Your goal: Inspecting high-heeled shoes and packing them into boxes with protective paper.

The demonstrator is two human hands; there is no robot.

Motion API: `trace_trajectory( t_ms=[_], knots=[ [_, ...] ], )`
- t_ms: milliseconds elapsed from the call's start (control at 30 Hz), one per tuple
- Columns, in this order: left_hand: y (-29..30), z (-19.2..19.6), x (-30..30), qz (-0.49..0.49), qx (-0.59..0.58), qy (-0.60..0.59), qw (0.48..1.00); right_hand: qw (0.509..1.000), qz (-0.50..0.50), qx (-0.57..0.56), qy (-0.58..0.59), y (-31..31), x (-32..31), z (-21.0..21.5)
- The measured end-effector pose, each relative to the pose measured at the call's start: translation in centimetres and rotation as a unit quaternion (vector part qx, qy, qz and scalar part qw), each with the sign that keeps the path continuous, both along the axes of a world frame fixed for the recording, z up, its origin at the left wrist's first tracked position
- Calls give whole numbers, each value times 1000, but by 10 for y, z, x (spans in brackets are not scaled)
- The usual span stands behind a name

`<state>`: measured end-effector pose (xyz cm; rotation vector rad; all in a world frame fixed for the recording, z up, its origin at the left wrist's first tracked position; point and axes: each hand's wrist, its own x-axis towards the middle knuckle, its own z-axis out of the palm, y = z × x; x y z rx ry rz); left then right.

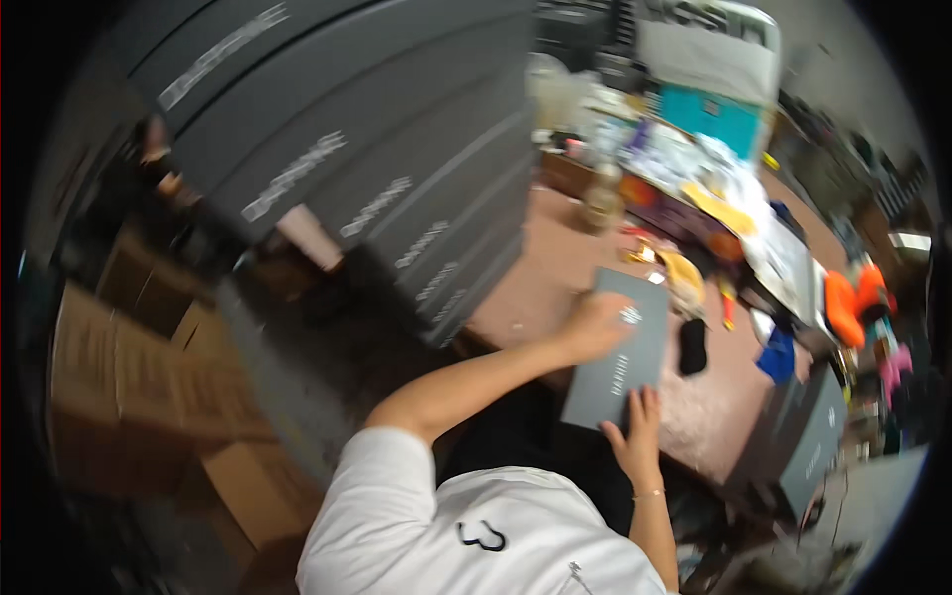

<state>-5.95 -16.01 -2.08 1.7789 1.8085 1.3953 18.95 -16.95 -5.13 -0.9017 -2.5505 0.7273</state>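
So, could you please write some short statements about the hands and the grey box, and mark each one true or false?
1. Both hands rest on the flat dark grey box. True: the left hand lies on its upper part and the right hand on its near edge.
2. The box lies on a white cloth. False: it lies on the reddish-brown table.
3. A tall stack of dark grey boxes stands to the left of the table. True.
4. The person wears a black long-sleeved shirt. False: the shirt is white and the forearms are bare.
5. The box stands open. False: it lies flat and closed.
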Motion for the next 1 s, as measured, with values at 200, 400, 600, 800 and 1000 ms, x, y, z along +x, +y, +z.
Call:
trace_trajectory(
  t_ms=[200,400,600,800,1000],
  knots=[
    [17,179,124,-414,33,320,851,996,38,4,-82,-4,-22,9],
    [-6,225,204,-532,59,482,694,997,-17,-39,-68,-3,-27,9],
    [0,235,193,-497,74,455,735,999,-12,-34,-39,-7,-20,4],
    [-1,229,177,-479,84,481,730,1000,-19,-5,23,-7,-16,-14],
    [-12,189,129,-386,127,404,820,951,-91,-245,165,16,4,-20]
  ],
)
